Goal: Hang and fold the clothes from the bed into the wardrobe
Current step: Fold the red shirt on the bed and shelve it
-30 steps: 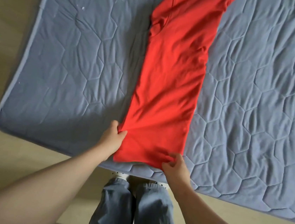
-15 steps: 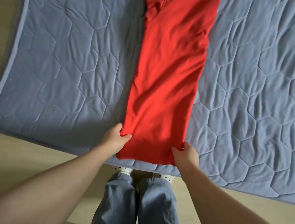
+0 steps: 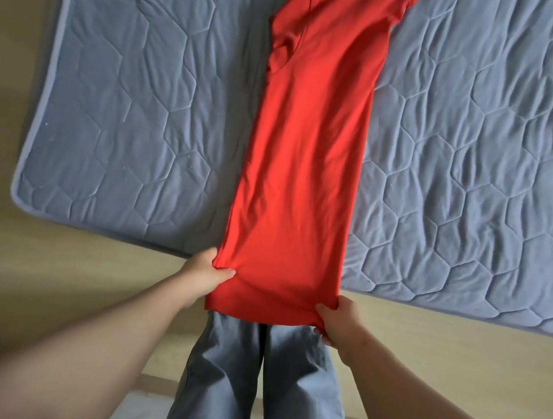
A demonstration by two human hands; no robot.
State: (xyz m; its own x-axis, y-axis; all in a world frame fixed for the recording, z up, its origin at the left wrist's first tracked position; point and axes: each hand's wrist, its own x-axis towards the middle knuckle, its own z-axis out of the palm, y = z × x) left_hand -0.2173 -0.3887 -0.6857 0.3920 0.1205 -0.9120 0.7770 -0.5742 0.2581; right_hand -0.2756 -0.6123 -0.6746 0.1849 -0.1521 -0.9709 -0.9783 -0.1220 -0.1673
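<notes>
Pinching the near left corner of the red shirt [image 3: 302, 164], the left hand [image 3: 204, 275] holds it just past the bed [image 3: 127, 89] edge. Folded into a long strip, the shirt lies lengthwise across the quilted blue cover, its hem overhanging grey trousers [image 3: 259, 379]. The right hand [image 3: 338, 323] grips the hem's right corner.

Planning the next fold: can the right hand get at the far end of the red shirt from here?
Probably yes: nothing lies on the red shirt along the way, though the right hand pinches its hem corner now.
</notes>
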